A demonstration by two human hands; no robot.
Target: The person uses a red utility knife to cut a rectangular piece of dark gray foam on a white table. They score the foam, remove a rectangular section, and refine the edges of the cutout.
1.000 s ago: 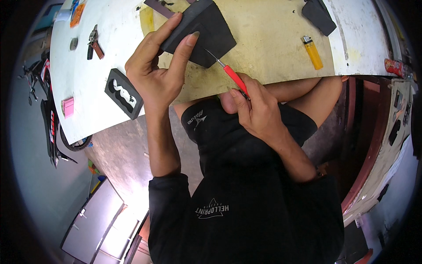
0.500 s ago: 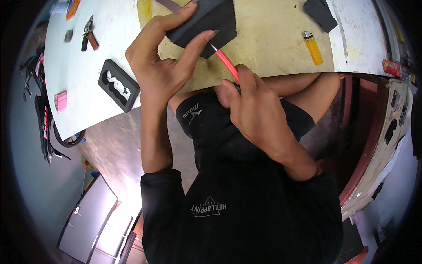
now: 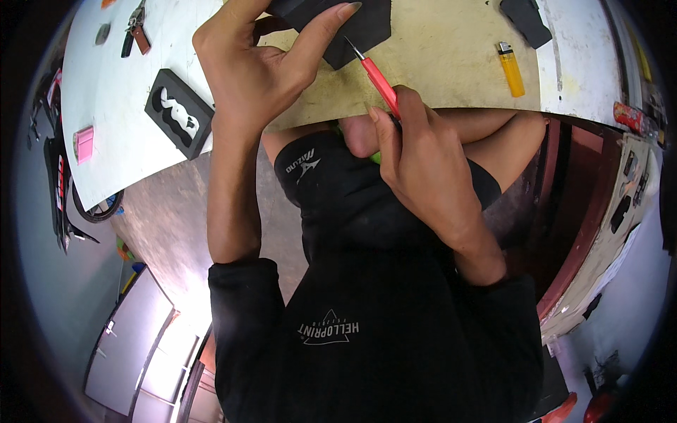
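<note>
My left hand [image 3: 257, 84] is closed on a flat, black angular piece [image 3: 371, 27] at the top of the view, its thumb lying across the face. The piece's far part runs out of view. In my right hand [image 3: 434, 162] is a slim red craft knife [image 3: 381, 84], gripped like a pen. Its thin metal tip points up and left, over the lower part of the black piece. Whether the tip touches the surface I cannot tell. Below both hands lies the near edge of a yellowish mat [image 3: 451, 67].
A yellow lighter [image 3: 511, 70] and a black block [image 3: 525, 22] lie to the right. On the white table at left are a black foam tray [image 3: 156, 106] with white shapes inside, a pink block [image 3: 84, 145] and a brown-handled tool [image 3: 137, 32]. My legs are under the table edge.
The view has shifted a little. The knife tip has moved away from my left thumb and down-right along the black piece. Both hands keep their holds.
</note>
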